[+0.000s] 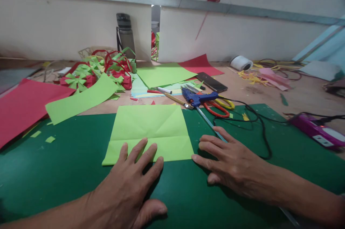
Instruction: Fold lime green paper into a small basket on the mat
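A light green sheet of paper with crease lines lies on the green mat, a fold running across its lower part. My left hand rests with fingers spread on the sheet's near edge. At the sheet's near right corner is my right hand, its index fingertip touching or almost touching the paper, fingers stretched out. Beneath my right hand passes a long clear glue stick, which runs from a blue hot glue gun.
Scissors with red handles, a pencil and a phone lie behind the sheet. Red paper and a green strip are at left, near small red-and-green baskets. A purple power strip with black cables sits right.
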The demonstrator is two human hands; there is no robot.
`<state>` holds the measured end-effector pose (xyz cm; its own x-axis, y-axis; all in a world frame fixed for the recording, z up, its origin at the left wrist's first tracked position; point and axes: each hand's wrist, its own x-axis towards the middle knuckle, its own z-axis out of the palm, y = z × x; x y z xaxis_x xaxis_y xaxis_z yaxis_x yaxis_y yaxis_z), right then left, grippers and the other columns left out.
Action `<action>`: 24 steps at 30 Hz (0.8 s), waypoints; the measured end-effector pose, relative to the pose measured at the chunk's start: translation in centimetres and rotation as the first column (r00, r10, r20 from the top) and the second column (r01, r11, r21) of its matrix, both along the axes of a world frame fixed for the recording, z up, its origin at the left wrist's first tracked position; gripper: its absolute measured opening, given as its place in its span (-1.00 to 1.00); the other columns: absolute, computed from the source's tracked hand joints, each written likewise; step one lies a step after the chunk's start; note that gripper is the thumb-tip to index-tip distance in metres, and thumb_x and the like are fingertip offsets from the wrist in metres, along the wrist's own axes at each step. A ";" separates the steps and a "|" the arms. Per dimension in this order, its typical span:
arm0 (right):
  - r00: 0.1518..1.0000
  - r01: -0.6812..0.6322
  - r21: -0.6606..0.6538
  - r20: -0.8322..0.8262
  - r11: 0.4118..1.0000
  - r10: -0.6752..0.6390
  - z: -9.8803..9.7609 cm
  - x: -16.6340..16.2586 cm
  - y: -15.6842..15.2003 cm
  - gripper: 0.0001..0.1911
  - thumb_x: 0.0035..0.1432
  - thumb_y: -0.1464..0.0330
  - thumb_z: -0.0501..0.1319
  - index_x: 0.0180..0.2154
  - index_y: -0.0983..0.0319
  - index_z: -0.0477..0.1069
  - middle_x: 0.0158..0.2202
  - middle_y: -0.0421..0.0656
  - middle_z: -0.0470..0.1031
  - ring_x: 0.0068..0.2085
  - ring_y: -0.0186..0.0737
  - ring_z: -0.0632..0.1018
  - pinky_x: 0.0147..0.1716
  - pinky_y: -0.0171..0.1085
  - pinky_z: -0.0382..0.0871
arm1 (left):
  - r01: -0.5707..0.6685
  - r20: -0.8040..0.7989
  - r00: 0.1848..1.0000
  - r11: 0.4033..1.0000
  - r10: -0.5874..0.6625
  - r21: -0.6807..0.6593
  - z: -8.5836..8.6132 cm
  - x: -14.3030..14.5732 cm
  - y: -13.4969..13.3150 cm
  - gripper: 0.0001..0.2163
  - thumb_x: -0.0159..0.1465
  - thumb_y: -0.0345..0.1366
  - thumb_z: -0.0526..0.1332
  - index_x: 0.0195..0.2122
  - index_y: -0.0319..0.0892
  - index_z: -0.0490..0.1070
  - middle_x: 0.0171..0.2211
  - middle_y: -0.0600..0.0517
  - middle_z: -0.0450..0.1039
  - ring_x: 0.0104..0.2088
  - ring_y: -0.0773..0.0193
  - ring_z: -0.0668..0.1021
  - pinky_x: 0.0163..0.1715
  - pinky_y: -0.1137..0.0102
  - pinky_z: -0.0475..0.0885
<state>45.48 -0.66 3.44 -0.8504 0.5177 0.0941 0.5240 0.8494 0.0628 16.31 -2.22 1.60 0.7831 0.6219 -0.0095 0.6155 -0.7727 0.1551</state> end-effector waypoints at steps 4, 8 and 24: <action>1.000 0.014 0.038 -0.009 0.999 -0.014 0.2 1.0 -0.5 -0.69 0.28 0.21 0.04 -0.05 0.19 0.38 -0.24 -0.09 0.44 -0.10 -0.06 0.39 0.05 0.09 -0.05 | -0.016 -0.029 0.999 0.997 0.014 -0.071 0.0 0.0 0.0 -0.33 0.24 0.21 -0.05 0.22 -0.16 0.15 0.20 -0.33 0.13 0.16 -0.51 0.12 -0.17 -0.47 0.13; 0.995 0.040 0.045 -0.092 0.998 -0.035 1.0 0.4 -0.6 -0.73 0.28 0.23 0.04 -0.15 0.21 0.42 -0.23 -0.07 0.44 -0.08 -0.05 0.39 0.05 0.07 -0.04 | -0.029 -0.066 0.998 0.996 0.023 -0.088 0.6 0.5 0.2 -0.30 0.20 0.27 -0.08 0.28 0.03 -0.01 0.18 -0.28 0.10 0.14 -0.48 0.12 -0.16 -0.46 0.12; 0.996 -0.038 -0.101 -0.080 0.994 0.030 -0.9 -3.4 1.3 -0.70 0.26 0.18 0.08 -0.05 0.16 0.38 -0.25 -0.13 0.43 -0.22 -0.14 0.38 -0.06 -0.02 0.03 | -0.017 -0.063 0.998 1.000 0.016 -0.011 1.8 -2.6 0.4 -0.41 0.26 0.21 -0.13 0.12 -0.07 0.20 -0.16 -0.17 0.26 -0.04 -0.17 0.29 -0.24 -0.03 0.41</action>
<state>42.12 0.68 2.51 -0.8596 0.4992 0.1093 0.4948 0.8665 -0.0658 13.67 -1.85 3.35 0.7704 0.6342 -0.0654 0.6369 -0.7608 0.1247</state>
